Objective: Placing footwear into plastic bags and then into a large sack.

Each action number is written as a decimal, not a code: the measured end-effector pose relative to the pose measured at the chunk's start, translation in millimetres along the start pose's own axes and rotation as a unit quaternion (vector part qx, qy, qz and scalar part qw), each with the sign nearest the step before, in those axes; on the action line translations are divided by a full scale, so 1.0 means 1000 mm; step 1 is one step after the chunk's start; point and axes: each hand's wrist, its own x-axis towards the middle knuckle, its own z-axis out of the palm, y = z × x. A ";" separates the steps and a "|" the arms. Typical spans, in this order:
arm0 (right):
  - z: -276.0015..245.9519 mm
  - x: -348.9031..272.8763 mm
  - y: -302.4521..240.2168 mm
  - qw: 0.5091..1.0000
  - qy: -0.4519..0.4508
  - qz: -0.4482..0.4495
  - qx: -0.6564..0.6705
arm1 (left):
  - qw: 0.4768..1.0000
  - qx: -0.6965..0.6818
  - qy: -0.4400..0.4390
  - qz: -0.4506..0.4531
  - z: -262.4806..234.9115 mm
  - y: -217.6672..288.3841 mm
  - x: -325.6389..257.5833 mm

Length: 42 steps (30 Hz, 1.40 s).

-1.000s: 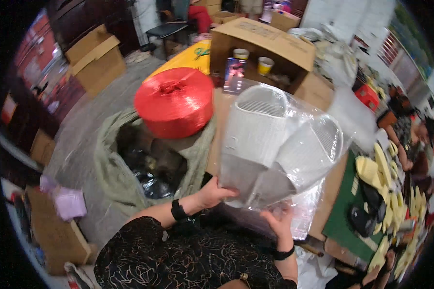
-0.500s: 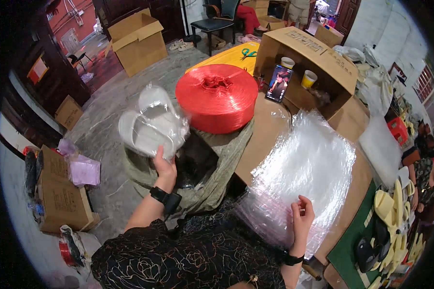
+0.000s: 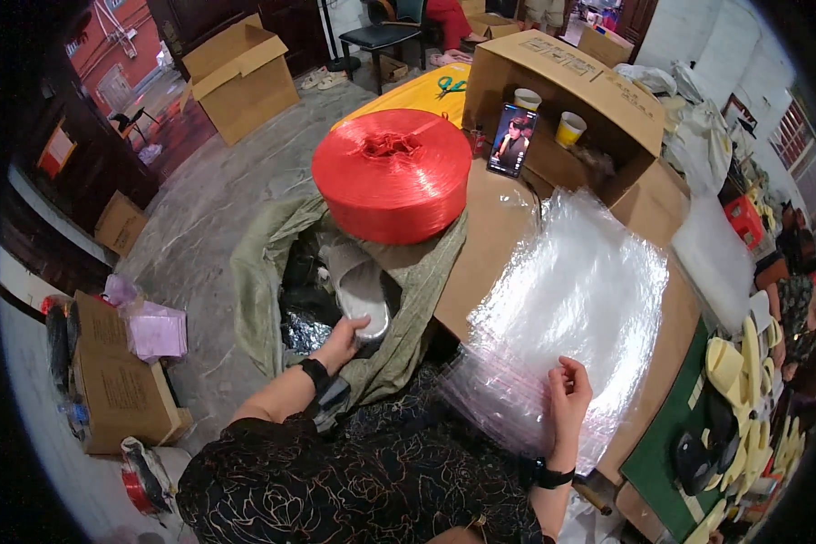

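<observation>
My left hand (image 3: 339, 347) is closed on the near end of a pair of pale grey slippers (image 3: 361, 295) in clear wrapping. The slippers are down inside the mouth of an olive woven sack (image 3: 261, 267), among dark, shiny wrapped things (image 3: 308, 319). Over a stack of clear plastic bags (image 3: 580, 281) on the cardboard-covered table hovers my right hand (image 3: 568, 392), its fingers loosely curled and apart, holding nothing. Whether it touches the bags I cannot tell. A big roll of red plastic twine (image 3: 392, 186) stands beyond the sack, against its far rim.
An open cardboard box (image 3: 598, 95) lies on its side at the back, with a lit phone (image 3: 512, 140) before it and cups (image 3: 569, 130) inside. Green scissors (image 3: 451, 87) rest on a yellow surface. Yellow slippers (image 3: 734, 367) line the right; another carton (image 3: 122, 372) stands left.
My left hand has carried the wrapped slippers down and right, from above the floor into the sack's mouth. My right hand has barely moved. The whole view has shifted slightly.
</observation>
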 end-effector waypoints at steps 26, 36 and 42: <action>-0.004 -0.010 -0.016 0.989 -0.021 -0.044 -0.143 | 0.718 0.471 -0.272 0.434 0.232 0.132 -0.146; -0.069 -0.040 -0.041 0.991 0.018 -0.096 -0.089 | 0.482 0.628 -0.367 0.489 0.307 0.009 -0.086; -0.218 -0.044 -0.002 0.887 0.453 -0.043 -0.072 | 0.511 0.568 -0.377 0.524 0.304 -0.004 -0.077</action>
